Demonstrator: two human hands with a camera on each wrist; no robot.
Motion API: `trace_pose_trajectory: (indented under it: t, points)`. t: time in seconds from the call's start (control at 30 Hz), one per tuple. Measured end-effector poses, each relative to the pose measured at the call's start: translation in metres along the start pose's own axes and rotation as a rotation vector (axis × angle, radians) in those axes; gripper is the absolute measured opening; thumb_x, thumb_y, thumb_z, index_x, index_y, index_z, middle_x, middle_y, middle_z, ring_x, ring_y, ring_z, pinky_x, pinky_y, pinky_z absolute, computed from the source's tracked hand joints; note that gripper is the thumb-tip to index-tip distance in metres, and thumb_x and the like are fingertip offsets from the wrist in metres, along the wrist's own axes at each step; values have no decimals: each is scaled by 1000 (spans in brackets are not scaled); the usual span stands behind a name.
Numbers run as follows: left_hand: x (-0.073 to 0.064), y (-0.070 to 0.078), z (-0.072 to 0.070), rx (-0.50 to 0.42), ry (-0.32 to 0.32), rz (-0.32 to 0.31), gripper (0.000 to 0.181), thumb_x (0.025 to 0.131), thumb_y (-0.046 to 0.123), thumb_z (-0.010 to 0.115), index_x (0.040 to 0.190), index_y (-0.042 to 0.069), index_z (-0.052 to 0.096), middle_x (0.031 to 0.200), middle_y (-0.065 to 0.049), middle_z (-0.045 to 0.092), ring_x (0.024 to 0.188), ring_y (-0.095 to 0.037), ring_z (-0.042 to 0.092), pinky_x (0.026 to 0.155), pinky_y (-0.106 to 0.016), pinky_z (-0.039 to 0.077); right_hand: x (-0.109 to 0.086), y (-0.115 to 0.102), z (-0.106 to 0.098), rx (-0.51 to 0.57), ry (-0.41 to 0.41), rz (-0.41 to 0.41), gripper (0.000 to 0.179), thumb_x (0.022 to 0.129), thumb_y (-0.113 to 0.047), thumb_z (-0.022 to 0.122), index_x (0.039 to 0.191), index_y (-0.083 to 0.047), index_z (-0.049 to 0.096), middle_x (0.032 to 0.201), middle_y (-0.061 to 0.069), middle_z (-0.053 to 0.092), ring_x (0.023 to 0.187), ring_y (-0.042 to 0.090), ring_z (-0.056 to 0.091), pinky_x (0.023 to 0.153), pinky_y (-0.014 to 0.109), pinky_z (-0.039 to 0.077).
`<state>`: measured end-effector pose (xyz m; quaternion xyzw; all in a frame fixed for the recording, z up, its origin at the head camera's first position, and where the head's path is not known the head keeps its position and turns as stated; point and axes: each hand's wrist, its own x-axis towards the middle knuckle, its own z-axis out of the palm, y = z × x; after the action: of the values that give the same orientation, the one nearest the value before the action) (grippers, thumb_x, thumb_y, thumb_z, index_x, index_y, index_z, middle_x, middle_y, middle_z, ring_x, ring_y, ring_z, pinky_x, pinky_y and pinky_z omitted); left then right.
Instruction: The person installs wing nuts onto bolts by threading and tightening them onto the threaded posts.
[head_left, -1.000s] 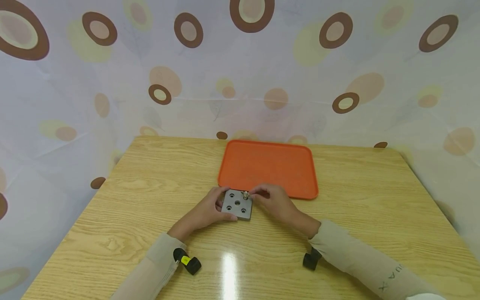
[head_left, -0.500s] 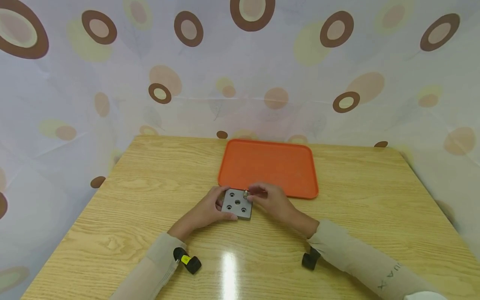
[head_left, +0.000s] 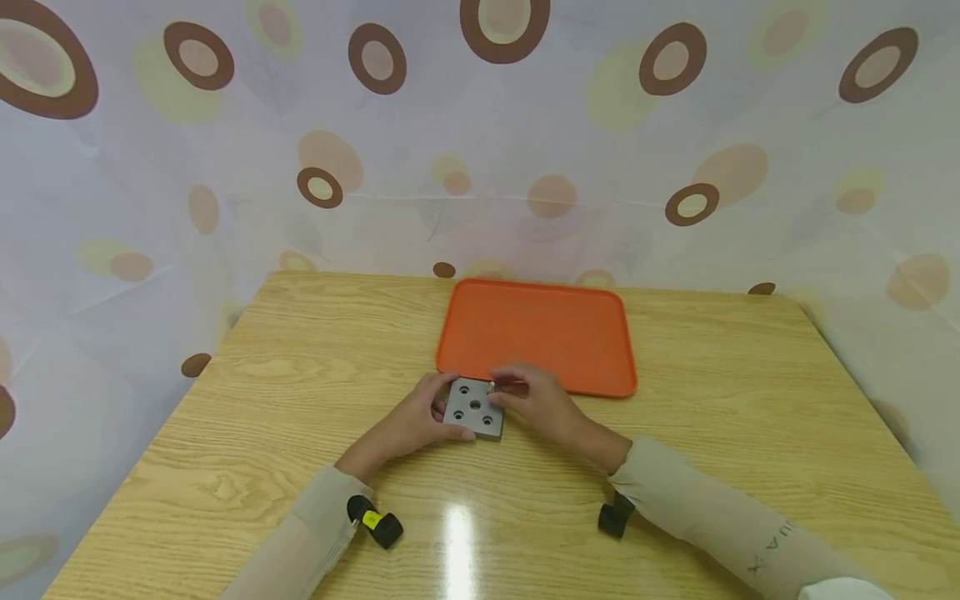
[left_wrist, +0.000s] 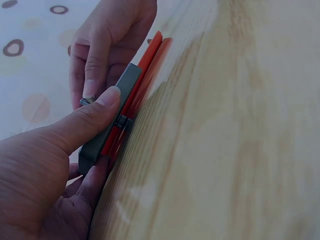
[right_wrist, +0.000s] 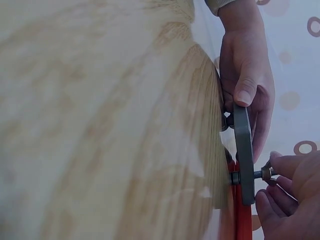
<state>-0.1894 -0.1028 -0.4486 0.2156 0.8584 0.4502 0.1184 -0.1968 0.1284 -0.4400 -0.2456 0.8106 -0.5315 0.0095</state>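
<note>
A square grey metal plate (head_left: 475, 414) with several holes stands just above the wooden table. My left hand (head_left: 415, 423) grips its left side, thumb on the near edge and fingers at the far edge. At the far right corner, my right hand (head_left: 546, 408) pinches a small brass-coloured wing nut (right_wrist: 268, 173) between thumb and finger. The right wrist view shows the nut on a threaded bolt (right_wrist: 258, 175) that rises from the plate. Dark bolt heads (right_wrist: 235, 178) show below the plate. In the head view, the right fingers cover most of the nut.
An orange tray (head_left: 540, 329) lies right behind the plate, its near rim close to both hands. Wood-grain table (head_left: 337, 333) surrounds them. A patterned cloth (head_left: 495, 125) hangs behind and at the sides. Black wrist cameras (head_left: 386, 529) sit on both sleeves.
My right hand has shifted slightly left, and its fingers have closed in over the wing nut, covering more of it. The left hand and plate have stayed put.
</note>
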Motion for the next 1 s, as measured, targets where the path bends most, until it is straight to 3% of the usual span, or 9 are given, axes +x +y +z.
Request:
trace_pose_trajectory:
  t: [0.3, 0.57, 1.0]
  points:
    - [0, 2, 0, -10, -2, -3, 90, 71, 38, 80, 143, 14, 32, 121, -4, 39, 88, -15, 49, 76, -28, 46, -3, -2, -3, -28, 4, 48, 36, 83, -12, 70, 115, 0, 61, 109, 6, 62, 98, 16, 61, 83, 24, 47]
    - [0, 2, 0, -13, -9, 1, 90, 71, 38, 80, 143, 15, 31, 120, -4, 39, 87, -15, 48, 75, -28, 46, -5, 2, -7, -90, 38, -4, 26, 85, -9, 68, 110, -2, 64, 104, 4, 65, 97, 17, 61, 82, 28, 48]
    - [0, 1, 0, -29, -18, -1, 91, 71, 37, 80, 144, 13, 31, 122, -5, 38, 87, -15, 50, 75, -28, 47, -7, 3, -11, -166, 49, 36, 15, 86, -11, 66, 101, -11, 69, 99, -3, 67, 95, 11, 60, 82, 28, 48]
